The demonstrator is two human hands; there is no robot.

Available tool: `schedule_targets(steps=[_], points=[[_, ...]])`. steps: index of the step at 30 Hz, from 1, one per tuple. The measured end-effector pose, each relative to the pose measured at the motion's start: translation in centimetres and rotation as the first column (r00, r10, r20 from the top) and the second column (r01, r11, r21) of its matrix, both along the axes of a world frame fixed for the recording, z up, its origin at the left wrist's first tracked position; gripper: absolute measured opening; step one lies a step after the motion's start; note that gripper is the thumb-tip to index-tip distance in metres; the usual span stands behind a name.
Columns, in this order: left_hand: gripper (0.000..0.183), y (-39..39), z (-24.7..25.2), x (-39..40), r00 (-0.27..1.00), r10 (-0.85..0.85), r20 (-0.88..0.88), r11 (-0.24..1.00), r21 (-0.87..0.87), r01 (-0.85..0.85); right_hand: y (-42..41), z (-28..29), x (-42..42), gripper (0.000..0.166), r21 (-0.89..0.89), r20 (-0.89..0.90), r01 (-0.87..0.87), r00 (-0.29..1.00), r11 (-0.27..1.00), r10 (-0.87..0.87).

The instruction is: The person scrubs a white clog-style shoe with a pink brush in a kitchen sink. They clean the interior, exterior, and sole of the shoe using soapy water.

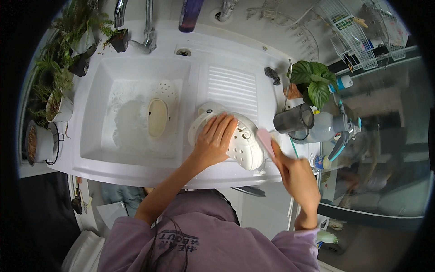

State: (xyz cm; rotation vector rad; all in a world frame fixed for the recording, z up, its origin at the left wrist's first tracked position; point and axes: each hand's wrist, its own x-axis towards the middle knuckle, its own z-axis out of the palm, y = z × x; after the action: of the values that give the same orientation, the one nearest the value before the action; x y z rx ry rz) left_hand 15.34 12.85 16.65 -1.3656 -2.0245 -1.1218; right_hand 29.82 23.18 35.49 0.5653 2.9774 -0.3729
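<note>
A white foam clog (245, 154) with round holes and a few charms lies at the right side of the sink unit, beside the ribbed drainboard. My left hand (214, 141) rests across it and holds it at the heel end. In my right hand (295, 173) is a pink-handled brush (265, 140), slightly blurred, its head close against the clog's right side. My fingers wrap the handle; the bristles are mostly hidden. A second white clog (158, 117) sits in the sink basin (98, 136), where a little cloudy water covers the bottom.
A chrome faucet (148, 40) rises behind the basin. Potted plants (59, 108) line the left edge. On the right stand a dark translucent cup (292, 119), a spray bottle (321, 127), a small jar (321, 162) and a leafy plant (314, 80).
</note>
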Motion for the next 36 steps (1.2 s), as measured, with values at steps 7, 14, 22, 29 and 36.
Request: schedule_targets(steps=[7, 14, 22, 29, 36], points=[[0.037, 0.3, -0.4, 1.1, 0.997, -0.042, -0.071, 0.999, -0.004, 0.042, 2.0, -3.1, -3.8, 0.033, -0.055, 0.018, -0.064, 0.998, 0.996, 0.065], [0.032, -0.7, -1.4, 1.2, 0.998, -0.009, -0.070, 1.000, 0.009, 0.010, 1.0, -0.6, -0.5, 0.031, -0.072, 0.185, 0.013, 0.983, 0.997, 0.001], [0.030, -0.5, -1.8, 1.4, 0.988, -0.045, -0.145, 0.999, -0.011, 0.044, 3.7, -4.1, -4.6, 0.032, -0.139, 0.084, -0.073, 0.993, 0.988, 0.085], [0.031, -0.6, -1.4, 1.3, 0.991, -0.047, -0.126, 0.999, -0.008, 0.046, 3.6, -4.3, -2.6, 0.032, -0.078, 0.017, -0.130, 0.991, 0.988, 0.132], [0.029, -1.1, -2.3, 1.4, 0.990, -0.022, -0.141, 1.000, -0.010, 0.021, 2.5, -2.1, -3.6, 0.030, -0.117, 0.165, -0.066, 0.983, 0.991, 0.085]])
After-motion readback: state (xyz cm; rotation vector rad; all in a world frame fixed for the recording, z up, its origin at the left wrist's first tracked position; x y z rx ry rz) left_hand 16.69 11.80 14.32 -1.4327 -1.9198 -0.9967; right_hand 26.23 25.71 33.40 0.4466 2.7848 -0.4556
